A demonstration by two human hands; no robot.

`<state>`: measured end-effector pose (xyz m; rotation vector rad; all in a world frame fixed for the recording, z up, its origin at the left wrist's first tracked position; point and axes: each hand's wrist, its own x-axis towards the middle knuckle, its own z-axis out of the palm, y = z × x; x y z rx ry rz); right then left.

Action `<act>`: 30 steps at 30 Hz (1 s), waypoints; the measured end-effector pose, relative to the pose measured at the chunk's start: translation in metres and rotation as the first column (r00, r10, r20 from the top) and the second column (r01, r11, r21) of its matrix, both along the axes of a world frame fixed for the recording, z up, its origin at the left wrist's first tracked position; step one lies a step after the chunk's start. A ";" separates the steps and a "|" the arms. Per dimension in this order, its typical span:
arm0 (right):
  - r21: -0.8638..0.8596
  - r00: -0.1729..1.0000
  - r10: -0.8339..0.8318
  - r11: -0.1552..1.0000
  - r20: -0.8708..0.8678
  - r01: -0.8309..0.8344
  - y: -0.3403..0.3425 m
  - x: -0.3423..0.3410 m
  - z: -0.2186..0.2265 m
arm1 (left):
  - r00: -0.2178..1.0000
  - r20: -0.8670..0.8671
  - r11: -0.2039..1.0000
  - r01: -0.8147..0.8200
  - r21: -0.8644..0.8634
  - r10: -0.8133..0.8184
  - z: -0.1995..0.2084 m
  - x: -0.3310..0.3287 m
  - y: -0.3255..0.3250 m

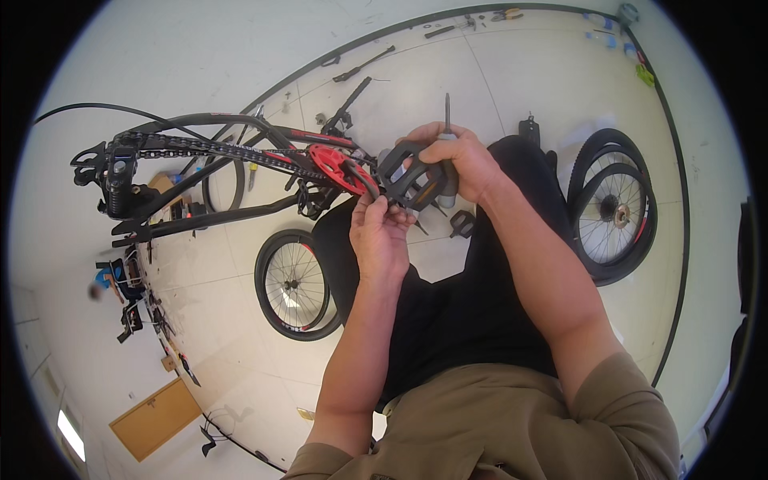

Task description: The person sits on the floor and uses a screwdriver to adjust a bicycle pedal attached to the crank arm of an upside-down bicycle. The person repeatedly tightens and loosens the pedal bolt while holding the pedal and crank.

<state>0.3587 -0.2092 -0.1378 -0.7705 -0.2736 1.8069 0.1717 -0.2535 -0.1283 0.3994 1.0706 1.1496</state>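
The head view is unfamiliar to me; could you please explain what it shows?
There is no robot, only a person working bare-handed. A wide fisheye camera on the head looks down, so straight edges bend and the forearms enter from below. The right hand holds a grey-handled tool with a thin shaft, its thumb at a black pedal. The left hand has its fingers by the pedal's lower edge, near the red chainring; what they pinch is unclear. A black bicycle frame extends leftward. On the floor are a second pedal, between the legs, and spoked wheels on either side.
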 end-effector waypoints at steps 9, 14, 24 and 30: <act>0.019 1.000 -0.017 1.000 0.010 0.017 0.001 -0.002 -0.003 | 0.997 0.062 0.992 0.046 -0.120 -0.039 0.005 -0.009 -0.001; 0.032 1.000 -0.013 0.999 -0.001 0.014 0.000 -0.001 -0.001 | 0.979 0.200 0.994 0.050 -0.095 -0.030 -0.005 -0.021 0.005; 0.010 1.000 -0.014 1.000 0.005 0.014 0.000 -0.001 0.001 | 0.934 0.356 0.994 0.005 -0.108 0.034 -0.007 -0.014 -0.002; 0.023 1.000 -0.013 1.000 0.000 0.013 0.001 -0.001 0.000 | 0.905 0.419 0.996 -0.046 -0.078 0.074 -0.012 -0.003 -0.016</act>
